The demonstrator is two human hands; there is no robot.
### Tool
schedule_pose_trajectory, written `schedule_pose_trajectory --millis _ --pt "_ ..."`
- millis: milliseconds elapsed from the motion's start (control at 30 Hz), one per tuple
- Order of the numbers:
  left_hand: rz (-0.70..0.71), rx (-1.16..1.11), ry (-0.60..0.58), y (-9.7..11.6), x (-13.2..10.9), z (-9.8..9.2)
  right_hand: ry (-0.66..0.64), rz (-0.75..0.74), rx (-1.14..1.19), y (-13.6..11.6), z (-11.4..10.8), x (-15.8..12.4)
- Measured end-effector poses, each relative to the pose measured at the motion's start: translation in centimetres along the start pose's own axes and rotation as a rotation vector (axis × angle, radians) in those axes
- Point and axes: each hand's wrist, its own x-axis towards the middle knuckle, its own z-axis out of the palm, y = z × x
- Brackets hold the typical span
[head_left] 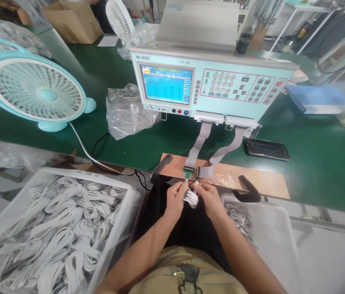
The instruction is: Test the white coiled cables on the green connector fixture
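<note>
My left hand (175, 198) and my right hand (209, 197) are close together at the bench's front edge, both pinched on the ends of a coiled white cable (191, 198) that hangs between them. The cable ends sit right at two small connectors (192, 171) on a brown board (252, 177). Grey ribbon cables (201, 141) run from those connectors up to a pale blue test machine (212, 83) with a lit screen and a keypad.
A white bin (52, 232) full of coiled white cables stands at my left; another bin (267, 228) with a few cables at my right. A teal fan (34, 87), crumpled plastic bags (127, 112) and a black phone (266, 149) lie on the green bench.
</note>
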Motion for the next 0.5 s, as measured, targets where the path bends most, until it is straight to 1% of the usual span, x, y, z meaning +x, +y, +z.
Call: schedule_pose_trajectory --millis 167,233,300,333,400,467,500 --pt "-0.011 -0.011 0.031 -1.1 0.3 0.1 -0.018 -0.006 0.031 0.3 -0.1 0.2" --pt "-0.002 0.032 0.047 -1.6 0.7 0.1 -0.023 -0.002 0.045 0.5 -0.1 0.2" --pt "0.012 0.113 0.046 -1.6 0.7 0.0 -0.018 0.01 0.051 0.5 -0.2 0.2" --pt "0.025 0.165 0.04 -1.3 0.4 -0.2 -0.005 0.016 0.044 0.6 -0.2 0.1" --pt "0.084 0.28 0.023 0.2 -0.5 -1.0 0.039 0.033 0.005 0.6 -0.3 0.0" --pt "0.197 0.408 0.002 2.4 -1.8 -3.0 0.109 0.048 -0.055 0.6 -0.3 0.1" --pt "0.264 0.485 0.003 3.7 -2.4 -4.5 0.13 0.038 -0.07 0.7 -0.3 0.2"
